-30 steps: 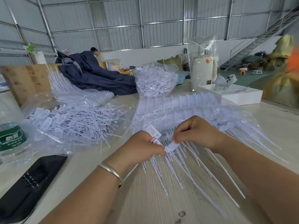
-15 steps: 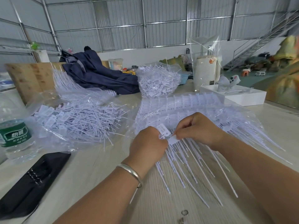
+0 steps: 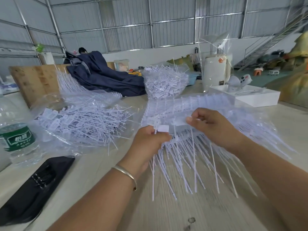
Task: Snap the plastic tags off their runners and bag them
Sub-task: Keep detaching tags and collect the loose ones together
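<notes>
- Our left hand [image 3: 150,140] pinches a white tag [image 3: 162,128], its thin tail hanging down near us.
- Our right hand [image 3: 215,126], fingers curled, seems to grip the runner strip [image 3: 181,139], though blur hides the contact.
- The bag of loose tags [image 3: 80,124] lies left.

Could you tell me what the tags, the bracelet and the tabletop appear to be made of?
The tag held by the left hand looks like white moulded plastic, matte, with a thin flexible tail. The bracelet appears to be silver-coloured metal, going by its smooth sheen. The table shows pale wood grain, though it could be laminate.
</notes>
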`<state>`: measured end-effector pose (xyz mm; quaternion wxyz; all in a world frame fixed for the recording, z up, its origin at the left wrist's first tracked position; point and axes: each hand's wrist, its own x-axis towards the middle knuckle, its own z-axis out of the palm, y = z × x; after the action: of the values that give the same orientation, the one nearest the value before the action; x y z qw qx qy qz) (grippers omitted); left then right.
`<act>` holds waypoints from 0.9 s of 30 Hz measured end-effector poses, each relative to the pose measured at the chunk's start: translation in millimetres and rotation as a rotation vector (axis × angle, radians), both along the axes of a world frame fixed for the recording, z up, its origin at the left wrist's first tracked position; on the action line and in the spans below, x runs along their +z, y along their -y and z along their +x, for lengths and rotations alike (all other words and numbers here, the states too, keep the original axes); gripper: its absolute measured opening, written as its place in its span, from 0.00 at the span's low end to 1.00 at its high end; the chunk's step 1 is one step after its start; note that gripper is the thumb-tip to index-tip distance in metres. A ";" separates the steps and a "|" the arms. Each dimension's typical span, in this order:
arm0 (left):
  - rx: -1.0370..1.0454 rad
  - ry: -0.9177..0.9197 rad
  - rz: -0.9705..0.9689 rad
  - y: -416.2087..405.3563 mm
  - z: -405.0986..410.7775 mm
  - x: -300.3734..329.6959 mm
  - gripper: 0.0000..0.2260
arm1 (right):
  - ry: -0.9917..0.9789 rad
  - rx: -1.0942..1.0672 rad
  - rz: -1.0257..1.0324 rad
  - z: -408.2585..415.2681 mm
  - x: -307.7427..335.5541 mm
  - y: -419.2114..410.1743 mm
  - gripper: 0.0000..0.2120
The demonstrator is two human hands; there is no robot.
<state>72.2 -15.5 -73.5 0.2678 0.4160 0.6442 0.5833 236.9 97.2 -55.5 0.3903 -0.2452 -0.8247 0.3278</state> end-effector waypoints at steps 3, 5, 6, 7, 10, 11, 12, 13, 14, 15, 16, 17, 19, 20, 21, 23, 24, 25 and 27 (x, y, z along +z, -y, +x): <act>0.003 0.100 -0.022 1.0 -3.0 -1.8 0.08 | 0.151 0.002 0.165 -5.7 -11.3 3.7 0.18; -0.003 0.203 -0.036 3.0 -3.7 -2.2 0.09 | 0.206 -0.002 0.224 -7.9 -11.4 6.9 0.20; -0.019 0.285 -0.040 3.6 -4.0 -1.5 0.10 | 0.230 -0.010 0.250 -8.5 -10.8 8.3 0.21; -0.042 0.374 -0.048 3.9 -4.7 -0.4 0.10 | 0.250 -0.015 0.272 -8.9 -10.6 9.6 0.21; -0.095 0.508 -0.082 3.9 -6.8 -0.5 0.15 | 0.295 -0.039 0.313 -8.1 -12.8 9.8 0.18; -0.105 0.503 -0.084 3.6 -6.2 -1.3 0.16 | 0.307 -0.051 0.324 -7.7 -13.3 9.5 0.16; -0.116 0.488 -0.083 3.3 -5.5 -1.7 0.18 | 0.310 -0.056 0.332 -7.5 -13.6 9.5 0.16; -0.130 0.467 -0.083 3.5 -5.0 -1.2 0.18 | 0.298 -0.055 0.341 -7.6 -13.7 9.7 0.15; -0.148 0.439 -0.086 4.1 -4.3 -0.2 0.19 | 0.275 -0.053 0.348 -7.4 -13.6 10.0 0.15; -0.163 0.401 -0.092 4.8 -3.9 0.6 0.19 | 0.243 -0.052 0.352 -7.1 -13.2 10.4 0.15; -0.169 0.350 -0.100 5.3 -3.9 0.5 0.18 | 0.209 -0.049 0.348 -6.4 -12.8 10.6 0.15; -0.158 0.288 -0.107 5.7 -4.4 -0.5 0.17 | 0.180 -0.044 0.340 -6.0 -12.4 10.4 0.15; -0.110 0.184 -0.117 6.1 -5.8 -4.4 0.14 | 0.147 -0.024 0.310 -5.7 -12.4 10.6 0.15; -0.099 0.172 -0.117 5.8 -6.3 -6.0 0.13 | 0.141 -0.009 0.289 -6.0 -12.9 10.7 0.15; -0.105 0.189 -0.110 5.7 -6.8 -6.7 0.13 | 0.136 0.009 0.264 -6.4 -13.7 10.5 0.14; -0.146 0.263 -0.086 5.7 -7.2 -5.9 0.13 | 0.128 0.048 0.212 -6.8 -14.6 10.2 0.15; -0.168 0.296 -0.073 5.9 -7.5 -4.8 0.13 | 0.123 0.065 0.186 -6.6 -14.4 10.0 0.16; -0.189 0.324 -0.058 6.3 -7.9 -3.2 0.13 | 0.118 0.078 0.162 -6.2 -14.1 9.6 0.18; -0.228 0.379 -0.018 7.3 -8.1 0.3 0.14 | 0.117 0.082 0.123 -5.0 -12.5 8.9 0.23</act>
<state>64.1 -22.9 -73.2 0.4520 0.3665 0.5362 0.6115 231.9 88.3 -68.0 0.3419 -0.2054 -0.8741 0.2772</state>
